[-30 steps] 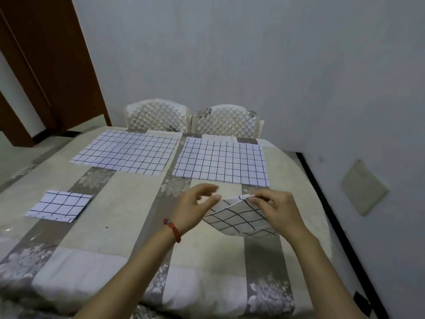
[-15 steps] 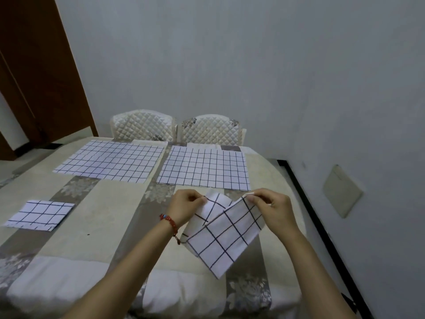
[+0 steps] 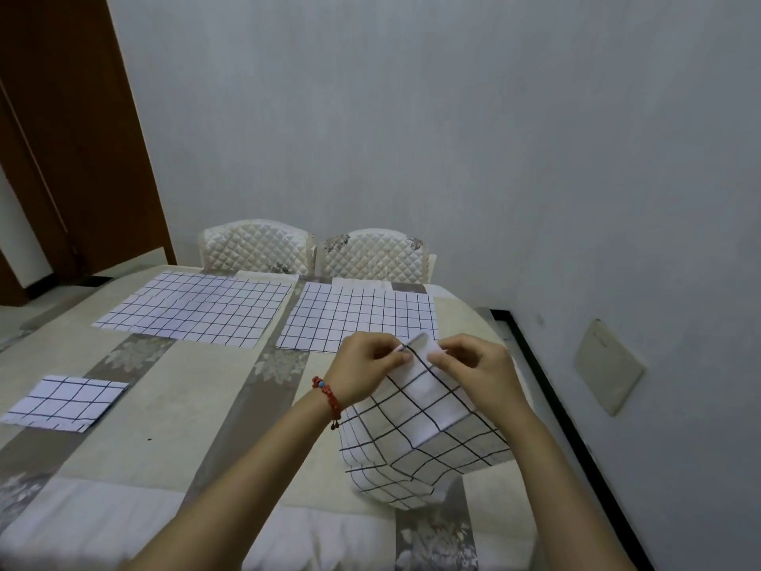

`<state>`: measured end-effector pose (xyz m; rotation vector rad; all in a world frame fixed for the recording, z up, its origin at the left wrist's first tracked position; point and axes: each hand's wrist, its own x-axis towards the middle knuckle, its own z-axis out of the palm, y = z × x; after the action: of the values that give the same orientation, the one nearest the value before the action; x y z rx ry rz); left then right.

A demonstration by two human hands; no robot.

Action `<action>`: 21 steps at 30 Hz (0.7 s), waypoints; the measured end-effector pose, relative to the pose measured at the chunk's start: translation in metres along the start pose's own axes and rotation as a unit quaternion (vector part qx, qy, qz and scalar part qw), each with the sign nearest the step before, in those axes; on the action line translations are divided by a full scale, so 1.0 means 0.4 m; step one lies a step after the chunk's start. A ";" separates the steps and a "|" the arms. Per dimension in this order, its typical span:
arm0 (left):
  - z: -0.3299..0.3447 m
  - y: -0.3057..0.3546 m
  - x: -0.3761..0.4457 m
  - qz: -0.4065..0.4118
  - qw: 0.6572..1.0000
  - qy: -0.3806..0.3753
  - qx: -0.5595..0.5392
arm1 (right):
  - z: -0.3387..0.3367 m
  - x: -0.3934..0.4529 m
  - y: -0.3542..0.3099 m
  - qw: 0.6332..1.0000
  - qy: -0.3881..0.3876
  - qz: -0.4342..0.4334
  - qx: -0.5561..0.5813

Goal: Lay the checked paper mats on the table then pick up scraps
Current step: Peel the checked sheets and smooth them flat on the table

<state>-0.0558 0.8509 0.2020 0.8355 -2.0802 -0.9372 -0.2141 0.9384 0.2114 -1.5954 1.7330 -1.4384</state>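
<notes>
Above the table's near right part, my left hand (image 3: pixel 367 368) and my right hand (image 3: pixel 473 370) pinch the top edge of a folded checked paper mat (image 3: pixel 420 438). The mat hangs down between them, partly unfolded, and its lower end bulges toward the table (image 3: pixel 173 405). Two large checked mats lie flat at the far side, one at far left (image 3: pixel 197 309) and one at far right (image 3: pixel 358 317). A small checked mat (image 3: pixel 66 401) lies flat at the near left.
Two quilted white chairs (image 3: pixel 257 245) (image 3: pixel 372 253) stand behind the table's far edge. A grey wall runs close along the right side, with a black skirting strip (image 3: pixel 547 389). A brown door (image 3: pixel 70 129) is at the far left.
My hands have come closer together at the mat's top edge, and the mat has unfolded further and hangs lower. The view has shifted slightly.
</notes>
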 end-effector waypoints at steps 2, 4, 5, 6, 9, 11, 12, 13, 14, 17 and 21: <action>-0.018 -0.007 0.013 -0.017 0.998 0.052 -0.041 | -0.029 -0.011 0.024 0.998 -0.028 0.053 -0.007; -0.045 -0.012 0.024 -0.031 0.992 0.098 -0.077 | -0.059 -0.029 0.059 0.994 -0.047 0.095 -0.014; -0.059 -0.012 0.027 -0.039 0.987 0.120 -0.096 | -0.072 -0.039 0.074 0.993 -0.046 0.113 -0.002; -0.072 -0.015 0.031 -0.048 0.983 0.141 -0.108 | -0.081 -0.047 0.087 0.991 -0.039 0.129 0.024; -0.101 -0.024 0.035 -0.079 0.969 0.184 -0.143 | -0.086 -0.060 0.099 0.978 -0.004 0.166 0.124; -0.103 -0.036 0.036 -0.102 0.962 0.204 -0.150 | -0.073 -0.054 0.089 0.972 0.017 0.171 0.160; -0.101 -0.046 0.038 -0.119 0.958 0.214 -0.150 | -0.065 -0.048 0.082 0.970 0.026 0.172 0.167; -0.098 -0.050 0.038 -0.143 0.955 0.220 -0.141 | -0.057 -0.042 0.073 0.970 0.035 0.171 0.171; -0.092 -0.055 0.037 -0.171 0.952 0.229 -0.114 | -0.048 -0.034 0.064 0.971 0.044 0.168 0.166; -0.059 -0.054 0.012 -0.194 0.954 0.229 -0.008 | -0.021 -0.013 0.054 0.977 0.064 0.151 0.136; 0.024 -0.015 -0.040 -0.131 0.980 0.147 -0.014 | 0.014 0.005 0.046 0.985 0.060 0.126 0.106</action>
<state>-0.0529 0.8631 0.1872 1.1791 -1.7267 -0.9128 -0.2195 0.9312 0.1945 -1.1578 1.7098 -1.5583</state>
